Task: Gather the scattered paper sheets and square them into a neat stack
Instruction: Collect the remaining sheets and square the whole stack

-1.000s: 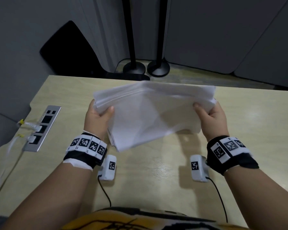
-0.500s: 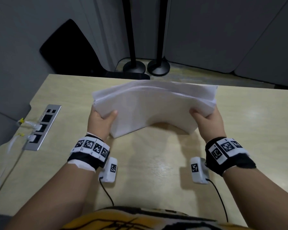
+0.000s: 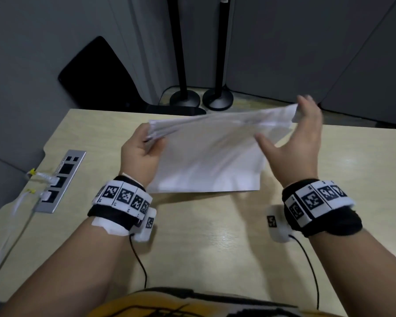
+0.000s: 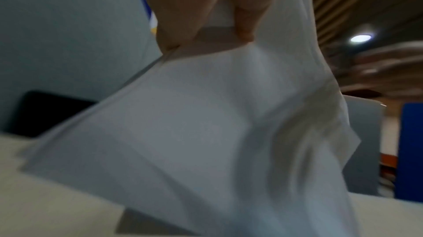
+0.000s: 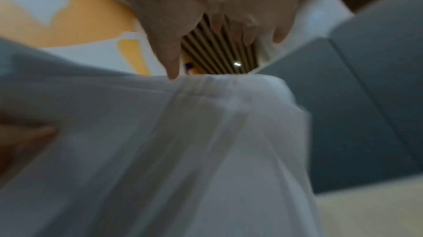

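The loose bundle of white paper sheets [image 3: 206, 156] hangs in the air above the pale wood-grain tabletop [image 3: 204, 236], its long axis running from 9 o'clock to 2 o'clock and rising toward the far right corner, so it is neither level nor squared. The left hand [image 3: 138, 154] pinches the bundle at its 9 o'clock edge, thumb on the near face and fingers [image 4: 206, 5] curled behind, and alone carries the weight. The right hand [image 3: 300, 143] stands at the 3 o'clock edge with its fingers spread and straight, clamped on nothing; fingertips brush the far corner and the thumb lies just beside the near face, though blur hides whether it truly touches. The next move probably turns on that right edge, which lies just inside the open palm, so the right hand is the nearer one for patting the fanned ends flush. By count: one bundle, its sheets too blurred to number, two hands, two black floor-stand poles [image 3: 178, 49] at 12 o'clock, and one grey socket panel [image 3: 60, 181] at 9 o'clock
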Demonstrator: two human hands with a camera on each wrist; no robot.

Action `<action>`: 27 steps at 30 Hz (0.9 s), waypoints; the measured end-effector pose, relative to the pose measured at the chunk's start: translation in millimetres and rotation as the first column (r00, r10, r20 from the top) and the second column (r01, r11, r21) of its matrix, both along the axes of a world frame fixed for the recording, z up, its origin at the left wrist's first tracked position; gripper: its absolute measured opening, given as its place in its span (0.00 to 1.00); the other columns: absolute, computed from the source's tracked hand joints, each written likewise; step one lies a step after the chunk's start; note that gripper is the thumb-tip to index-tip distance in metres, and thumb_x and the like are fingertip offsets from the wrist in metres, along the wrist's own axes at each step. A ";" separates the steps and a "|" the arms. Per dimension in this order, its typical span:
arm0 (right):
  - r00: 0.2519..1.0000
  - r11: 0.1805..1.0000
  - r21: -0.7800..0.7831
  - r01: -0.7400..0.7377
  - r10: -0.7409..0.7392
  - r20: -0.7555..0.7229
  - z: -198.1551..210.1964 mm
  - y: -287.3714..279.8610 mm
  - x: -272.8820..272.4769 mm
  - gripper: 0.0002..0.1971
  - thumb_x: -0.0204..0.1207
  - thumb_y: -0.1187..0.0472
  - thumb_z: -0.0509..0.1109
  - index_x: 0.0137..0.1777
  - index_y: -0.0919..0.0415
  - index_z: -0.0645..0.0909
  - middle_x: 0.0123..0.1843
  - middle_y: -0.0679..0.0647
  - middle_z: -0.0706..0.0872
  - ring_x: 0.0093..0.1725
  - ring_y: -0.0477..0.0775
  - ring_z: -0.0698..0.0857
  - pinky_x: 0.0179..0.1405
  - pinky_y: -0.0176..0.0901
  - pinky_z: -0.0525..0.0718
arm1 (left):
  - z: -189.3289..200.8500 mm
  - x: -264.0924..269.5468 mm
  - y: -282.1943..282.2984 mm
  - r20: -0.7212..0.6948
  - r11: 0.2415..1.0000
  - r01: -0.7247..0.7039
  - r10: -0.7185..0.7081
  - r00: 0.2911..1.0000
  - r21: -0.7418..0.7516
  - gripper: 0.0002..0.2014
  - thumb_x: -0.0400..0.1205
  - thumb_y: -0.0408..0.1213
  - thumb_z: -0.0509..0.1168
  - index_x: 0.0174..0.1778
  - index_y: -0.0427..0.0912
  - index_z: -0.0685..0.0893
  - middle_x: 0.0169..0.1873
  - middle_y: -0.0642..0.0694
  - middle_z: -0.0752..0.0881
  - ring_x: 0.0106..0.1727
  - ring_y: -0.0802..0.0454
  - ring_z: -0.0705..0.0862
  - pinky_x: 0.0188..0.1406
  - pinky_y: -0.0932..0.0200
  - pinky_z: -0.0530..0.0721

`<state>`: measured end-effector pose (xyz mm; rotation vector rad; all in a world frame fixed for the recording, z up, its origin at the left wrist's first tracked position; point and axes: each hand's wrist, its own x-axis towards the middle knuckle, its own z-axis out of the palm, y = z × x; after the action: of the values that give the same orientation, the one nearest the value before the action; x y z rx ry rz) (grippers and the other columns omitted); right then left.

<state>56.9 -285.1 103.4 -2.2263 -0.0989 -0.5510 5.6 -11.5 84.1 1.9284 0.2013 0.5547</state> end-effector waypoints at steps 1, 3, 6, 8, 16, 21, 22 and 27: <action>0.996 0.987 -0.138 -0.088 0.091 0.016 10.9 6.0 -1.7 0.44 0.68 0.48 0.77 0.82 0.55 0.59 0.82 0.51 0.64 0.82 0.50 0.61 0.81 0.57 0.60 | 7.6 1.5 -5.1 0.043 0.993 0.076 -0.080 0.996 0.087 0.15 0.79 0.26 0.68 0.49 0.55 0.82 0.42 0.63 0.86 0.46 0.70 0.84 0.51 0.71 0.80; 0.959 0.886 -0.368 -0.282 0.273 -0.079 30.3 19.7 -4.7 0.43 0.68 0.47 0.76 0.81 0.49 0.59 0.80 0.47 0.67 0.82 0.50 0.62 0.81 0.60 0.59 | 18.2 6.0 -14.1 0.083 0.953 0.191 -0.216 0.973 0.235 0.15 0.77 0.24 0.68 0.51 0.49 0.85 0.45 0.63 0.85 0.48 0.73 0.82 0.51 0.72 0.79; 0.874 0.785 -0.392 -0.481 0.391 -0.290 40.4 32.7 -5.5 0.36 0.71 0.50 0.75 0.78 0.46 0.64 0.73 0.45 0.77 0.72 0.51 0.75 0.71 0.52 0.73 | 29.2 11.3 -22.3 0.109 0.910 0.235 -0.286 0.952 0.341 0.16 0.77 0.23 0.68 0.55 0.47 0.85 0.47 0.63 0.84 0.50 0.74 0.81 0.53 0.73 0.78; 0.882 0.806 -0.364 -0.467 0.400 -0.248 39.0 35.0 -5.0 0.21 0.76 0.56 0.71 0.69 0.48 0.76 0.58 0.48 0.87 0.58 0.55 0.84 0.54 0.46 0.79 | 34.6 12.1 -26.6 0.132 0.914 0.234 -0.291 0.948 0.332 0.14 0.77 0.23 0.68 0.54 0.44 0.86 0.46 0.59 0.86 0.49 0.68 0.83 0.52 0.73 0.78; 0.949 0.954 0.097 -0.285 0.295 -0.112 30.4 15.6 3.4 0.11 0.78 0.63 0.69 0.51 0.44 0.85 0.37 0.41 0.85 0.40 0.41 0.81 0.40 0.37 0.76 | 23.6 11.0 -4.9 0.020 0.965 -0.133 0.132 0.991 0.225 0.32 0.71 0.40 0.77 0.70 0.50 0.72 0.66 0.50 0.77 0.68 0.55 0.76 0.69 0.54 0.75; 0.898 0.792 0.558 -0.248 0.404 -0.175 21.5 5.8 2.6 0.11 0.79 0.66 0.70 0.47 0.46 0.84 0.43 0.43 0.89 0.44 0.43 0.87 0.46 0.38 0.86 | 11.1 11.5 -1.2 -0.096 0.929 0.017 -0.057 0.994 -0.370 0.52 0.64 0.40 0.82 0.79 0.57 0.57 0.74 0.42 0.74 0.75 0.48 0.75 0.74 0.47 0.74; 0.886 0.754 0.614 -0.232 0.425 -0.186 18.2 5.3 1.5 0.10 0.79 0.67 0.70 0.48 0.48 0.84 0.44 0.45 0.90 0.45 0.44 0.88 0.44 0.38 0.87 | 12.6 12.8 -2.2 -0.089 0.901 0.066 -0.114 0.989 -0.430 0.49 0.62 0.41 0.83 0.77 0.54 0.62 0.71 0.42 0.77 0.71 0.47 0.78 0.70 0.43 0.79; 0.839 0.645 0.738 -0.200 0.502 -0.211 5.6 0.9 -0.9 0.11 0.79 0.68 0.68 0.54 0.52 0.84 0.50 0.48 0.92 0.52 0.49 0.89 0.52 0.44 0.85 | 33.4 15.4 -18.0 0.056 0.886 0.145 -0.134 0.989 -0.440 0.21 0.72 0.33 0.75 0.59 0.50 0.78 0.53 0.52 0.88 0.56 0.53 0.88 0.54 0.53 0.85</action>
<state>56.0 -284.2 109.0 -1.4584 -0.0997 0.1163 21.0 -29.5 117.5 1.4754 0.1556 0.3943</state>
